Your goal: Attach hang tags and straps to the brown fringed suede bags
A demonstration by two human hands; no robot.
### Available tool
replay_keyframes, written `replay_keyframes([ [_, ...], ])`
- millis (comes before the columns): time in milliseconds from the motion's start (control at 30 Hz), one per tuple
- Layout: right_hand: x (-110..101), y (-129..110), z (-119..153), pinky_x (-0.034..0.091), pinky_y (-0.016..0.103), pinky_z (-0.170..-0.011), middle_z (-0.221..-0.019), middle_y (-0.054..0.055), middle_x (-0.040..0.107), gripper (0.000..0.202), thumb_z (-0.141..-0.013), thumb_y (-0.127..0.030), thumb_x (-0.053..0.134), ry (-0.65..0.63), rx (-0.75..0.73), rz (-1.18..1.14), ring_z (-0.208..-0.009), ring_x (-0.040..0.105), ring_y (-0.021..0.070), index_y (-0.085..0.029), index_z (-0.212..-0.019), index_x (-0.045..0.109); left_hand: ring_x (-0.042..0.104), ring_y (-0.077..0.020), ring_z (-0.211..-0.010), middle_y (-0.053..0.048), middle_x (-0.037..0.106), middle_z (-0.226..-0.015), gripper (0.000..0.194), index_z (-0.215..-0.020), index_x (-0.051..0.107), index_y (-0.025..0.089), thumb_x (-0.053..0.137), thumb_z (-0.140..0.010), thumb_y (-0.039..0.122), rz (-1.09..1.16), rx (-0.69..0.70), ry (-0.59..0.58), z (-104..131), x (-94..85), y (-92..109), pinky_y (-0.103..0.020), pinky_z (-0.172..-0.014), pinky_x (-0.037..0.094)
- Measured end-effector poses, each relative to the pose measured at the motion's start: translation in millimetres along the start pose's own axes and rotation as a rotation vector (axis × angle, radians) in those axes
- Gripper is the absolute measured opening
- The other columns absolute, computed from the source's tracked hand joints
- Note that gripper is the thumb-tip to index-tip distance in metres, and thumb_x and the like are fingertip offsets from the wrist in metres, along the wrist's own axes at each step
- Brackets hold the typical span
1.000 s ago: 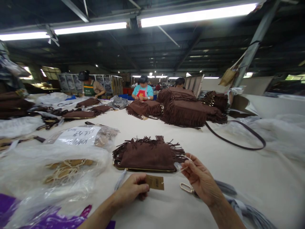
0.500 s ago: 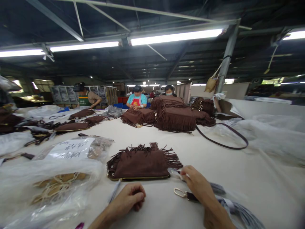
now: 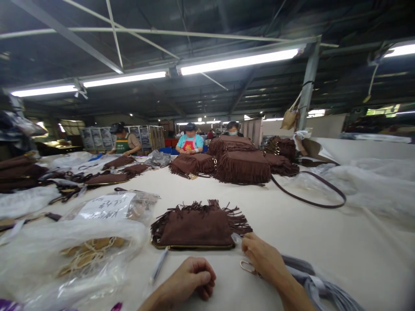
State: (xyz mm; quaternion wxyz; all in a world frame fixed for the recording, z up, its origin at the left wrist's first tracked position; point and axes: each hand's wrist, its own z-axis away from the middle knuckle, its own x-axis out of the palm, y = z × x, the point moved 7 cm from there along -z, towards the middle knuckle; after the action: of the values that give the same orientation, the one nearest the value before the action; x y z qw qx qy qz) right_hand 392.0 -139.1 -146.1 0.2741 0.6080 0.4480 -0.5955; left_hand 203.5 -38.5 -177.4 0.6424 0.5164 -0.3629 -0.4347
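A dark brown fringed pouch point(image 3: 196, 229) lies flat before me, its gold zipper edge towards me and fringe spread at the back and sides. A thin pale-wrapped zipper pull point(image 3: 158, 264) hangs from its left corner. My left hand point(image 3: 194, 276) rests on the table below the pouch, fingers loosely curled with nothing visible in them. At the pouch's right corner, my right hand point(image 3: 264, 257) pinches a bit of clear plastic wrap point(image 3: 236, 238); the fingertips are partly hidden. Beneath that hand lies a gold clasp point(image 3: 247, 267), its strap mostly covered.
Grey wrapped straps point(image 3: 319, 287) lie at the right front. Plastic bags point(image 3: 97, 255) and a paper label point(image 3: 106, 206) cover the left side. Fringed bags point(image 3: 243, 166) are piled at the back, with a loose strap point(image 3: 311, 201) beside them. Co-workers point(image 3: 189, 142) stand beyond.
The view has tilted up and shifted slightly. My left hand has moved a little right, and my right hand has lowered over the plastic wrap, covering more of the strap by the clasp.
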Motion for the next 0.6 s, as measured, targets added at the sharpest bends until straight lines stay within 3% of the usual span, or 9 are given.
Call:
replay_keyframes([
  [100,5.3,7.5,1.3,0.026,0.027,-0.058,-0.096,0.002,0.065,0.025,-0.085,-0.008,0.046,-0.054,0.046,0.017,-0.083,0.063,0.0186,-0.023,-0.083,0.066,0.058,-0.0120,-0.057,-0.004,0.061,-0.069,0.023,-0.076,0.062,0.011,0.063,-0.063,0.030,-0.001,0.003,-0.002,0.1,-2.0,-1.3,-0.023,-0.056,0.045],
  [267,0.4,17.4,-2.5,0.024,0.030,-0.057,-0.091,0.008,0.065,0.029,-0.090,-0.009,0.041,-0.026,0.132,0.104,-0.079,0.064,0.0253,-0.021,-0.085,0.067,0.056,-0.0110,-0.056,-0.004,0.061,-0.069,0.024,-0.076,0.062,0.011,0.064,-0.063,0.031,0.026,-0.004,-0.024,0.4,-2.9,-1.5,-0.023,-0.056,0.045],
  [600,-5.5,10.4,-3.4,0.026,0.029,-0.057,-0.091,0.006,0.066,0.028,-0.088,-0.009,0.044,-0.049,0.100,0.155,-0.083,0.064,0.0248,-0.025,-0.086,0.067,0.057,-0.0114,-0.055,-0.004,0.061,-0.069,0.029,-0.076,0.063,0.011,0.071,-0.063,0.036,0.084,0.002,-0.044,-1.3,-2.5,-3.2,-0.024,-0.056,0.045],
])
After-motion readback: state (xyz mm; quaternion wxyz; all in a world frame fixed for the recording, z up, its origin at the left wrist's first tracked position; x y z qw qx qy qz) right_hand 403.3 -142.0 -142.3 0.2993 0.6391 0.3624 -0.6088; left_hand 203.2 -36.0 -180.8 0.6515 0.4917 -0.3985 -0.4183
